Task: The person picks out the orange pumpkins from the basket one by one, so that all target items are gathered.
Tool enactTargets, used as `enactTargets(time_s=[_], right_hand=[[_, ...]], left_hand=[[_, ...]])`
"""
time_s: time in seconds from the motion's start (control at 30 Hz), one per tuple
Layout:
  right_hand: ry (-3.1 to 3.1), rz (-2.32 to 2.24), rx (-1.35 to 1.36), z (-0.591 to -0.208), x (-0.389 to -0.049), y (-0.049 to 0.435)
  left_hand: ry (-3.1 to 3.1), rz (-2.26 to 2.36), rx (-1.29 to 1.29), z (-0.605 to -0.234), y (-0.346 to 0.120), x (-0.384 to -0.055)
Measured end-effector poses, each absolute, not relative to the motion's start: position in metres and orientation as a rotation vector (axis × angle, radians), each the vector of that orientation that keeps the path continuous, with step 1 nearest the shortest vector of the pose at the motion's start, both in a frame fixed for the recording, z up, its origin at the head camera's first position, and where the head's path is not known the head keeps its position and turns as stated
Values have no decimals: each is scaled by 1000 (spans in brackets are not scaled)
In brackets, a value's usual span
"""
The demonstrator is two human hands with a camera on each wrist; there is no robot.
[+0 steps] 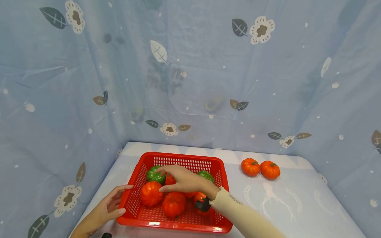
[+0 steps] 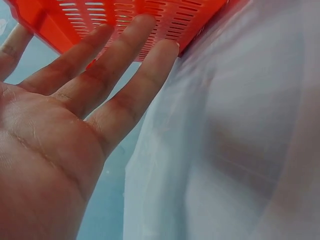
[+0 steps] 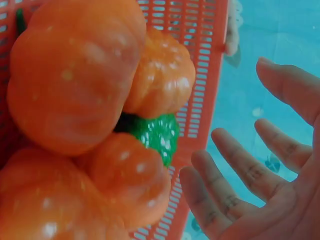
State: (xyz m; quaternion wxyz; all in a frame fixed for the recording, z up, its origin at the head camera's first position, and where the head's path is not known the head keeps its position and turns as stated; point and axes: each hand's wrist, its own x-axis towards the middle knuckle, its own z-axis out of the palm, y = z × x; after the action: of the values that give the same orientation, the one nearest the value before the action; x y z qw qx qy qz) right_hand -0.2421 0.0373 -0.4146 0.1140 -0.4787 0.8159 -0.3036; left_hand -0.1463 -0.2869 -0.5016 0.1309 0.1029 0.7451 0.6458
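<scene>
A red plastic basket (image 1: 181, 155) with slotted walls holds several orange pumpkins (image 1: 174, 204) and green bumpy vegetables (image 1: 155, 175). My left hand (image 1: 105, 207) is at the basket's left side, its fingers extended along the outside of the wall in the left wrist view. Above the basket hovers my right hand (image 1: 185, 179), fingers spread and loosely bent, nothing in its grasp. It hides part of the contents in the head view. From the right wrist view, a large orange pumpkin (image 3: 75, 75) and a green vegetable (image 3: 160, 137) lie to the side of that hand.
Two small orange pumpkins, one on the left (image 1: 250, 167) and one on the right (image 1: 270, 170), sit side by side on the table (image 1: 285, 195), right of the basket. A blue patterned curtain (image 1: 202, 82) hangs behind the table and along its sides.
</scene>
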Motion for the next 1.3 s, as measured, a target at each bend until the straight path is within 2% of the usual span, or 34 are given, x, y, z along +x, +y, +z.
enactTargets(time_s=[0.57, 1.0, 1.3], right_hand=[[2326, -702, -1411, -431, -242, 5], [2263, -539, -1628, -445, -238, -6], [2240, -645, -1306, -444, -229, -3]], left_hand=[[2226, 1787, 431, -502, -289, -149], [2203, 1799, 439, -504, -288, -150], [2201, 1806, 451, -503, -288, -149]])
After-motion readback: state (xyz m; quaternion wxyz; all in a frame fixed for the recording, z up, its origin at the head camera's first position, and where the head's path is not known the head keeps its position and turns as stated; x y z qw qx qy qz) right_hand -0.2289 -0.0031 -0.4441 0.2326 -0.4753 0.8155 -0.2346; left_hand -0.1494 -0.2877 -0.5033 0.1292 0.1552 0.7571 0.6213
